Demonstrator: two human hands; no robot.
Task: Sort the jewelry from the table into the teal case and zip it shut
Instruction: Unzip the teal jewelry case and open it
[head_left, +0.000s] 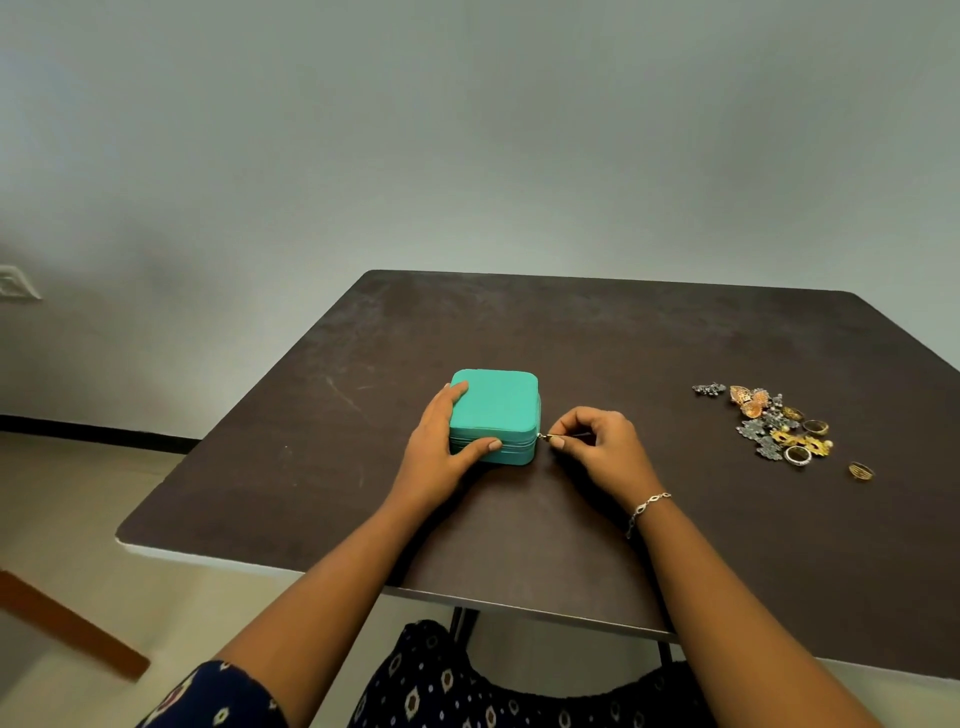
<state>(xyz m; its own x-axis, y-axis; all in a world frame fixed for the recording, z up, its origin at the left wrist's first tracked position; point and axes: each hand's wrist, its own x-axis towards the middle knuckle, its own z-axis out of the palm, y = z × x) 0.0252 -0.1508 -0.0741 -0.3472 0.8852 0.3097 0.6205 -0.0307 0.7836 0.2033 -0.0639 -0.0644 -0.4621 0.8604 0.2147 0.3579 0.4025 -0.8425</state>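
A closed teal case (498, 408) sits on the dark brown table (597, 338), near the middle. My left hand (441, 447) holds its left side, thumb along the front wall and fingers on the lid's left edge. My right hand (597, 441) pinches the small metal zipper pull (545, 437) at the case's front right corner. A heap of jewelry (774, 423) lies on the table far to the right: silver pieces, gold brooches and rings. One gold ring (861, 471) lies apart, right of the heap.
The table's near edge runs diagonally across the lower view, with my patterned dress (441, 686) below it. A pale wall stands behind the table. A wooden piece (67, 623) shows on the floor at lower left.
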